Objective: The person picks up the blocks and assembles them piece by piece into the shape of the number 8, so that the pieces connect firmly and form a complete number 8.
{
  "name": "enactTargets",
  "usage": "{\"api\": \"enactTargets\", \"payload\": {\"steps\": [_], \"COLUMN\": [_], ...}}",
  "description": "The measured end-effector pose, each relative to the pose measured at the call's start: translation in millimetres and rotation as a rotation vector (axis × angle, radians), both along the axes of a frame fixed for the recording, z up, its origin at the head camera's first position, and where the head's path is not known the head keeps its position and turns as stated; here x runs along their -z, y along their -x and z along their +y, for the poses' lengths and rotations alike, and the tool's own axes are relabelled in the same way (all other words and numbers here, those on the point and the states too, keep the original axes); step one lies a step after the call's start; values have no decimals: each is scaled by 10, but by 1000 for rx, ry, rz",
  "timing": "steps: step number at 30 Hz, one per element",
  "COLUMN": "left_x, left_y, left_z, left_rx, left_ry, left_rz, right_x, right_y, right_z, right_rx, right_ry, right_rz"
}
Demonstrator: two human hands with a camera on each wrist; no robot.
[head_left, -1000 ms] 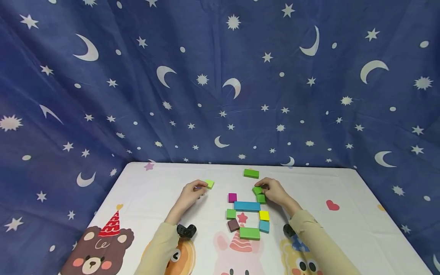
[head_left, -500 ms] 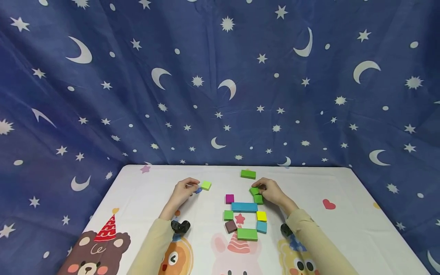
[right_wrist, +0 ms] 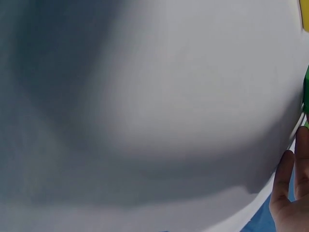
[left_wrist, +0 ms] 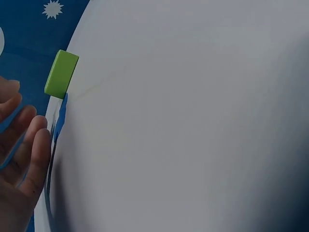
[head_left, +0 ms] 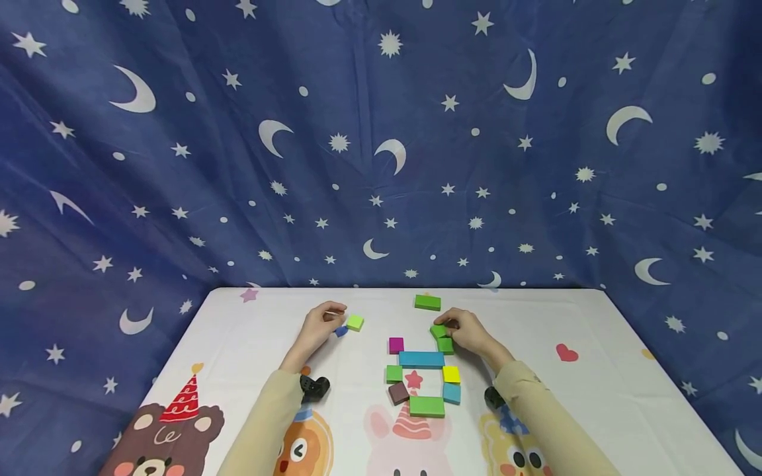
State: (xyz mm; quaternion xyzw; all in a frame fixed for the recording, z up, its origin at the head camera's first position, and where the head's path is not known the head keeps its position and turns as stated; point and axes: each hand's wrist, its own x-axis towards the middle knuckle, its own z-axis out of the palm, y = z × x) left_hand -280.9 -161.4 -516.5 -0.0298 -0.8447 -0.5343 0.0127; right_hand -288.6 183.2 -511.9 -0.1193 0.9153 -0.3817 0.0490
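Note:
My left hand [head_left: 318, 328] hovers over the back left of the table, its fingers loosely bent with nothing between them. A light green block [head_left: 355, 322] lies just right of its fingertips, apart from them; the left wrist view shows this block [left_wrist: 62, 74] beyond the fingers [left_wrist: 39, 162]. At the right, my right hand [head_left: 470, 332] pinches a green block [head_left: 438, 331] between thumb and forefinger. That block sits against another green block [head_left: 444, 346]. In the right wrist view only some fingers [right_wrist: 285, 179] and a sliver of green show at the edge.
Blocks form a ring in front: long blue [head_left: 421, 359], magenta [head_left: 396, 345], green [head_left: 394, 374], brown [head_left: 399, 394], long green [head_left: 426, 406], small blue [head_left: 452, 394] and yellow [head_left: 451, 375]. Another green block [head_left: 427, 302] lies near the back edge, before a blue curtain [head_left: 297, 165].
My left hand has come off the light green block and drawn back to the left. The right hand stays at its green block. The head view has shifted slightly.

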Motion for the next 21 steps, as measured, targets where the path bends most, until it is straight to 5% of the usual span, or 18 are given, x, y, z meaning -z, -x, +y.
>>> {"api": "enactTargets", "payload": {"steps": [21], "left_x": [137], "left_y": [75], "left_z": [55], "left_rx": [190], "left_ry": [84], "left_rz": [-17], "right_x": [11], "right_y": [-8], "right_z": [19], "right_rx": [11], "right_ry": [22], "right_rz": [-4]}}
